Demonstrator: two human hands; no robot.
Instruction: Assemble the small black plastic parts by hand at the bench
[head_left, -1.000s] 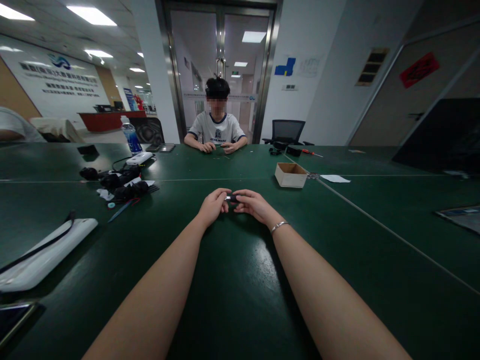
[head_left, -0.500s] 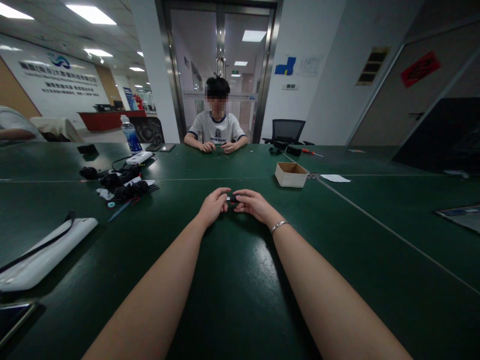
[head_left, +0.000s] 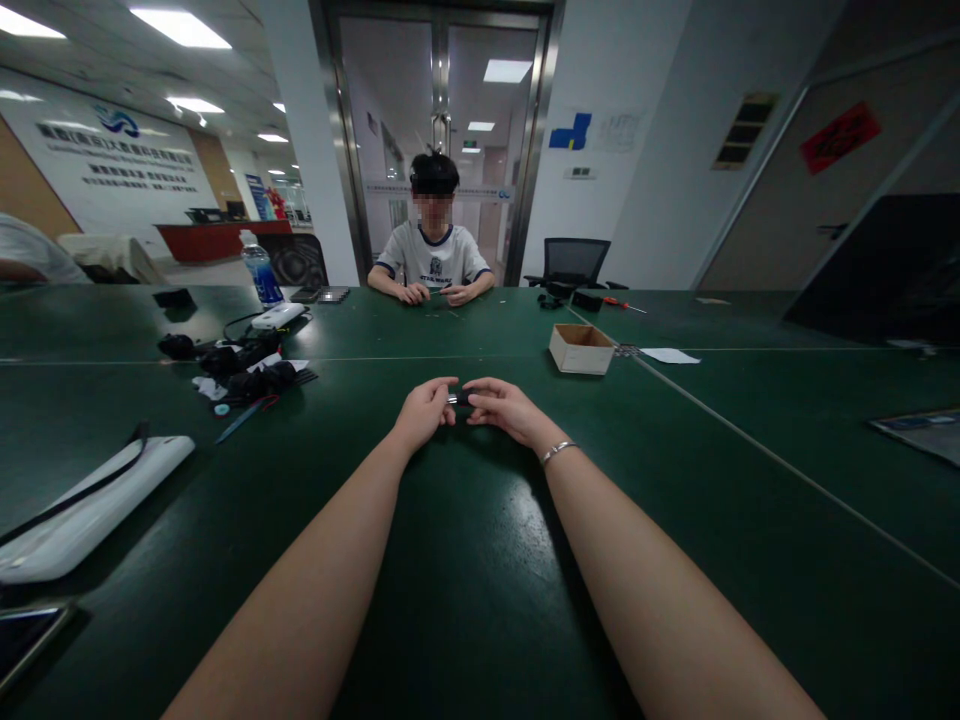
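Observation:
Between my hands is a small black piece with a shiny silver end (head_left: 462, 398), held just above the green table (head_left: 465, 560). My left hand (head_left: 424, 413) is closed in a pinch at the silver end. My right hand (head_left: 506, 408), with a silver bracelet at the wrist, grips the black part between thumb and fingers. Fingers cover much of the piece, so its exact kind does not show. Beyond my right hand stands an open wooden box (head_left: 583, 358).
Across the table a person (head_left: 433, 255) sits with both hands on the tabletop. To the left lie black bundled items (head_left: 251, 370), a water bottle (head_left: 261, 270) and a long white case (head_left: 105, 505). A screwdriver (head_left: 624, 304) and white paper (head_left: 671, 356) lie at the right.
The silver end now shows slightly wider between my fingers, and the black part is a little more covered by my right hand. Otherwise both hands stay almost in place.

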